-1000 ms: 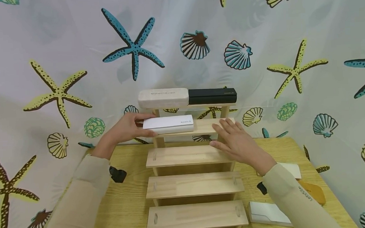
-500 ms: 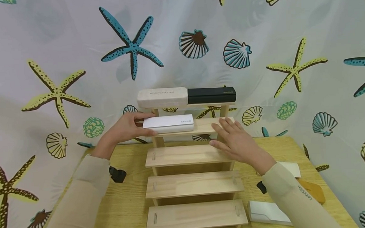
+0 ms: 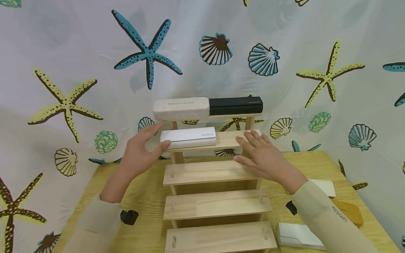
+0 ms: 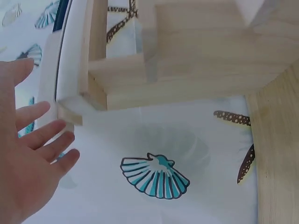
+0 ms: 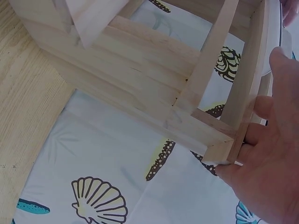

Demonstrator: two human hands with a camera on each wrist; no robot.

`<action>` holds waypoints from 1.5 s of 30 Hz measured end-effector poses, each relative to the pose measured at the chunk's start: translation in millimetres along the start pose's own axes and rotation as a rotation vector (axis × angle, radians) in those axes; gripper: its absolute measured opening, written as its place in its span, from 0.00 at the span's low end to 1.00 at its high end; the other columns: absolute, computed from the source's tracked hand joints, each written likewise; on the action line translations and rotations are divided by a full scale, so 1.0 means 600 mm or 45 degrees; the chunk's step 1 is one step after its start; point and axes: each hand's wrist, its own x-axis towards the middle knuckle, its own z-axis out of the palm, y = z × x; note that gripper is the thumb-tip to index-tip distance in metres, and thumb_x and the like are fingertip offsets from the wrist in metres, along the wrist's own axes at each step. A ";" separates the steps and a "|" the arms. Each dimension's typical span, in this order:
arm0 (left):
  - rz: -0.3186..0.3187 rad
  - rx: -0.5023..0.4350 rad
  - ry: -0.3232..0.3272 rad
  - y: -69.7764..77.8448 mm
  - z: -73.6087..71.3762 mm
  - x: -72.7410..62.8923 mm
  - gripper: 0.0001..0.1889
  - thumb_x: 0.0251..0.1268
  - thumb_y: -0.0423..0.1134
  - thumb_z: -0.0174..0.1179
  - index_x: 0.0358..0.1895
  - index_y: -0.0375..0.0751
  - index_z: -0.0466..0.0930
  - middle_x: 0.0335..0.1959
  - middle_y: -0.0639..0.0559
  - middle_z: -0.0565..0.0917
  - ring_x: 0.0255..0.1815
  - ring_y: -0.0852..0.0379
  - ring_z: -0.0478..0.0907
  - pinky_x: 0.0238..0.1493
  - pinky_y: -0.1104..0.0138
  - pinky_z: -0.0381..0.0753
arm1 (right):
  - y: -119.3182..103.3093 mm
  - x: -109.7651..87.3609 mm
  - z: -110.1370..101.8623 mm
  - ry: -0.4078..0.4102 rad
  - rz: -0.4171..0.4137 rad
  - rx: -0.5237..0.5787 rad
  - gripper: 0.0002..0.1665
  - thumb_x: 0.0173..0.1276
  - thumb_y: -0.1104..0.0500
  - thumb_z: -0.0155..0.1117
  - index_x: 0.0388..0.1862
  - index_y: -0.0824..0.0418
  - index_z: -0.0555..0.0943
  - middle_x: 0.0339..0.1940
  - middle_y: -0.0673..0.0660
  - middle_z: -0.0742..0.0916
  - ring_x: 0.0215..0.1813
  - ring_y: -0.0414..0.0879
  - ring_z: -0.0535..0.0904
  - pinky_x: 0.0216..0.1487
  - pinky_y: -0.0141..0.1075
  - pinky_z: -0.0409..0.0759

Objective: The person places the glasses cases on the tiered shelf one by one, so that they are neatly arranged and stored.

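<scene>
Surface: carries the stepped wooden rack, which could shift if bumped. Right grip: spread, holding nothing, resting on the right end of the second tier from the top; heavy pressure there might tilt the rack. Left grip: wide, holding nothing, at the left end of the white case; contact not determinable. White case: lies flat on that tier's left part; a snag by the left grip could drag it askew.

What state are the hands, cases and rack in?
Rack: upright
Left hand: fingers spread
Right hand: resting on rack
White case: closed, flat
Cream case: closed, flat
Black case: closed, flat
Silver case: closed, partly hidden
Orange case: partly hidden, unclear
Pale case: partly hidden, unclear
</scene>
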 end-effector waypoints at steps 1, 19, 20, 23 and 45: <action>0.028 0.029 0.015 0.005 0.004 -0.010 0.35 0.76 0.47 0.65 0.80 0.39 0.67 0.80 0.34 0.69 0.82 0.32 0.62 0.77 0.35 0.65 | 0.000 -0.001 0.000 0.001 0.003 0.005 0.44 0.83 0.37 0.53 0.85 0.60 0.61 0.85 0.70 0.63 0.87 0.67 0.52 0.85 0.64 0.51; 0.203 0.449 -0.028 0.043 0.111 -0.126 0.40 0.71 0.59 0.66 0.79 0.42 0.69 0.71 0.32 0.78 0.71 0.32 0.77 0.71 0.38 0.74 | 0.052 -0.132 -0.004 0.325 0.102 0.240 0.25 0.75 0.56 0.70 0.65 0.66 0.83 0.64 0.68 0.87 0.65 0.66 0.84 0.63 0.61 0.82; 0.205 0.468 -0.027 0.042 0.117 -0.125 0.39 0.70 0.59 0.65 0.78 0.42 0.71 0.70 0.32 0.80 0.70 0.32 0.78 0.71 0.39 0.74 | 0.056 -0.143 0.000 0.355 0.115 0.261 0.22 0.74 0.57 0.71 0.62 0.66 0.86 0.60 0.66 0.89 0.62 0.65 0.86 0.60 0.60 0.84; 0.193 0.499 -0.038 0.042 0.132 -0.123 0.37 0.71 0.60 0.65 0.77 0.44 0.73 0.69 0.32 0.80 0.70 0.30 0.77 0.72 0.39 0.73 | 0.070 -0.175 0.011 0.380 0.214 0.352 0.16 0.73 0.55 0.72 0.54 0.62 0.89 0.53 0.62 0.92 0.55 0.61 0.89 0.50 0.56 0.88; 0.143 0.542 -0.161 0.044 0.159 -0.148 0.41 0.73 0.66 0.58 0.83 0.51 0.63 0.84 0.30 0.58 0.85 0.29 0.55 0.85 0.40 0.51 | 0.147 -0.375 0.086 0.023 0.800 0.627 0.33 0.70 0.41 0.74 0.66 0.59 0.84 0.64 0.63 0.87 0.61 0.59 0.85 0.57 0.44 0.87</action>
